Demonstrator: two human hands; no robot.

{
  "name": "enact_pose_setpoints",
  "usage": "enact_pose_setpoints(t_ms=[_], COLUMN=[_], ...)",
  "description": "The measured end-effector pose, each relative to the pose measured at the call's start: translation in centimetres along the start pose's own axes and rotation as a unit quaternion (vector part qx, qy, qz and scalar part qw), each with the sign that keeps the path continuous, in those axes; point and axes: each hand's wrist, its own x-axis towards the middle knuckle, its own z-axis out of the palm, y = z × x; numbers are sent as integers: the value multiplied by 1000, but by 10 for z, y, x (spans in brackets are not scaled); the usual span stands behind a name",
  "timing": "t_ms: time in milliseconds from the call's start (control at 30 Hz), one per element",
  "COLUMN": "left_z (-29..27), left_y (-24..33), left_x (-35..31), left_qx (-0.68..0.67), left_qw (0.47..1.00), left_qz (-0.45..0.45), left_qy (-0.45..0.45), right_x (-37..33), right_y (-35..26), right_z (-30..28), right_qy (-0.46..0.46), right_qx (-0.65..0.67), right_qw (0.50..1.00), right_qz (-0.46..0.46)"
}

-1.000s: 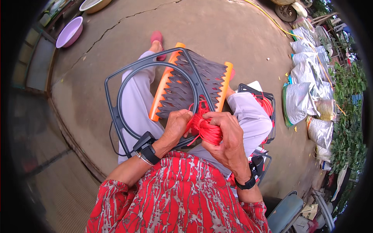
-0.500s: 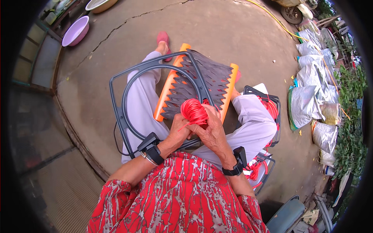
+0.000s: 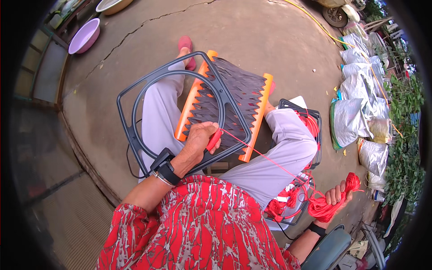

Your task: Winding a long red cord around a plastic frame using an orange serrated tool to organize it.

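A black square frame with a round inner ring rests tilted over my lap. My left hand is closed on the ring's near right side, where a short red band looks like cord wound round it. A taut red strand runs from there across my right thigh to the bundle of red cord. Out to the lower right, my right hand is wrapped round that bundle, well away from the frame. My left fingertips are partly hidden behind the red band.
Between my legs stands an orange-railed piece with dark woven straps. Stacked black frames with red cord lie beside my right knee. A blue-grey seat is at lower right, silvery sacks line the right, and a purple basin sits far left.
My right hand has swung from beside my left hand to the lower right with the cord bundle, drawing out a strand. The frame has shifted slightly, and my left hand stays at it.
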Motion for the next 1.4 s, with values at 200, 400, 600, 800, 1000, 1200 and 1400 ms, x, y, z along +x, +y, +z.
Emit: enact_pose_setpoints(t_ms=[200, 400, 600, 800, 1000, 1200, 1400], left_z=[6, 11, 19, 16, 13, 17, 21], left_y=[2, 2, 1, 10, 7, 7, 8], left_x=[-11, -23, -34, -33, -29, -30, -32], left_qx=[11, 44, 51, 28, 25, 31, 55], left_qw=[999, 996, 995, 988, 987, 988, 994], left_qz=[-6, 35, -10, -51, -57, -49, -32], left_qy=[-34, -65, -90, -143, -147, -144, -91], right_x=[5, 42, 74, 56, 48, 43, 48], right_y=[19, 83, 180, 201, 175, 177, 180], right_z=[6, 52, 106, 120, 130, 135, 124], right_qy=[205, 150, 131, 112, 34, -42, -35], right_qx=[-177, -204, -326, -333, -536, -535, -546], right_qw=[963, 967, 927, 918, 804, 802, 801], right_qz=[13, -13, 129, 185, 254, 265, 243])
